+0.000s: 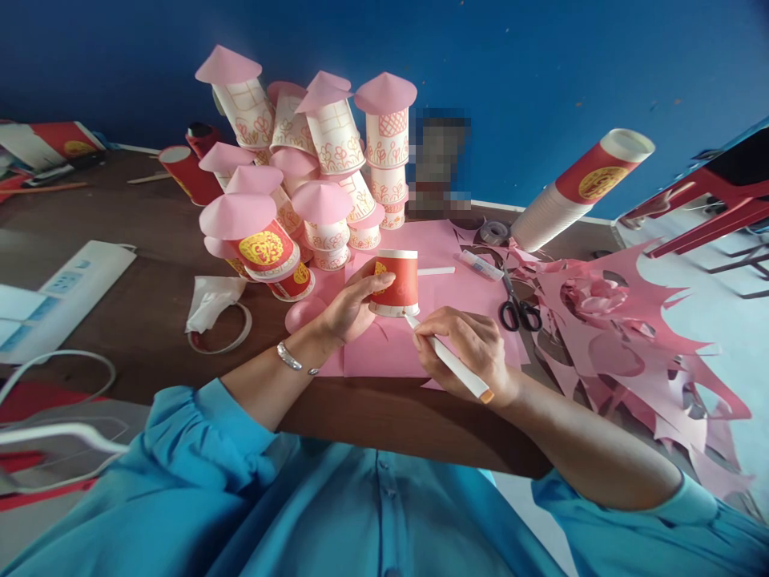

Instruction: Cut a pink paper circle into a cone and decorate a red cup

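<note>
My left hand is closed around a red paper cup with gold print, its white base or rim edge facing down. In my right hand is a white marker with an orange end. The marker's tip meets or nearly meets the cup's lower white edge, where small marks show. Beneath both hands lies pink paper. A white marker cap or stick rests on the paper just behind the cup. To the left stand several stacked paper-cup towers with pink cone roofs and red-orange drawings.
Black scissors, a glue stick and a tape roll lie right of the paper. Pink scraps cover the table's right side. A tall cup stack leans behind them. Another tape ring and a white power strip lie left.
</note>
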The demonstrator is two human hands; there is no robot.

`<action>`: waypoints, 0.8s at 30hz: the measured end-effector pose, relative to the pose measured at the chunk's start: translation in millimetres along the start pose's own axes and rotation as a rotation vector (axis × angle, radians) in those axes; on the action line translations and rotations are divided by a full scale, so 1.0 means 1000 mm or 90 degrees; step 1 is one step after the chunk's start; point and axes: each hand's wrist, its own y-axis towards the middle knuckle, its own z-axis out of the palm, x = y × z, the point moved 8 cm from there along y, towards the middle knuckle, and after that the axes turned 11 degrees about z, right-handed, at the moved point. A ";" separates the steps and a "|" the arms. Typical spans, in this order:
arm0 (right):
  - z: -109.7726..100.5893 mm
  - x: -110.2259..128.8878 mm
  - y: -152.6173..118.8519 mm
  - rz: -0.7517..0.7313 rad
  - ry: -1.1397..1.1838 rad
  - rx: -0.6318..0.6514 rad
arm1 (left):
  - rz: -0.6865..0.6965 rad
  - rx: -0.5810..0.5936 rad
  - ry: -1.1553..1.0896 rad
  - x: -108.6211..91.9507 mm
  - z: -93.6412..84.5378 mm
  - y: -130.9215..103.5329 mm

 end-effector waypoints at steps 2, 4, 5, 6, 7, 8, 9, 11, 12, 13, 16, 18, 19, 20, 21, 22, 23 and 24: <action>0.000 0.000 0.000 -0.002 -0.002 0.001 | -0.011 0.004 0.003 0.001 0.001 -0.001; 0.000 -0.001 0.000 0.001 -0.004 0.001 | -0.011 0.005 0.005 0.000 0.002 -0.001; 0.001 -0.001 0.000 0.002 -0.006 0.000 | -0.012 0.004 0.005 0.000 0.002 -0.001; 0.001 -0.001 0.000 0.003 -0.008 -0.001 | -0.013 0.002 0.004 0.000 0.002 -0.001; 0.001 -0.001 0.000 0.003 -0.010 -0.002 | -0.015 0.002 0.004 0.000 0.002 -0.001; 0.001 -0.002 0.000 0.003 -0.012 -0.004 | -0.016 0.001 0.003 0.000 0.002 -0.001; 0.001 -0.002 0.000 0.003 -0.013 -0.004 | -0.016 0.001 0.004 0.001 0.002 -0.001; 0.001 -0.002 0.000 0.004 -0.014 -0.006 | -0.013 0.000 0.008 0.000 0.001 -0.001; 0.001 -0.002 0.000 0.004 -0.015 -0.006 | -0.012 0.000 0.010 0.000 0.001 -0.001; 0.001 -0.002 0.000 0.004 -0.016 -0.005 | -0.011 0.000 0.013 0.000 0.001 -0.001; 0.001 -0.003 0.000 0.004 -0.020 -0.004 | -0.013 0.006 0.023 -0.001 0.002 -0.002; 0.001 -0.003 0.001 0.003 -0.022 -0.003 | -0.016 0.012 0.027 -0.001 0.003 -0.003; 0.001 -0.003 0.001 0.003 -0.022 -0.003 | -0.017 0.014 0.029 -0.001 0.004 -0.003; 0.001 -0.003 0.001 0.003 -0.022 -0.003 | -0.016 0.014 0.029 -0.001 0.004 -0.003; 0.001 -0.003 0.001 0.003 -0.022 -0.003 | -0.014 0.016 0.030 -0.001 0.004 -0.003; 0.001 -0.003 0.001 0.003 -0.022 -0.003 | -0.012 0.018 0.030 -0.002 0.004 -0.003; 0.001 -0.003 0.001 0.004 -0.022 -0.003 | -0.010 0.021 0.031 -0.002 0.004 -0.003; 0.001 -0.003 0.001 0.005 -0.023 -0.003 | -0.008 0.025 0.031 -0.002 0.005 -0.002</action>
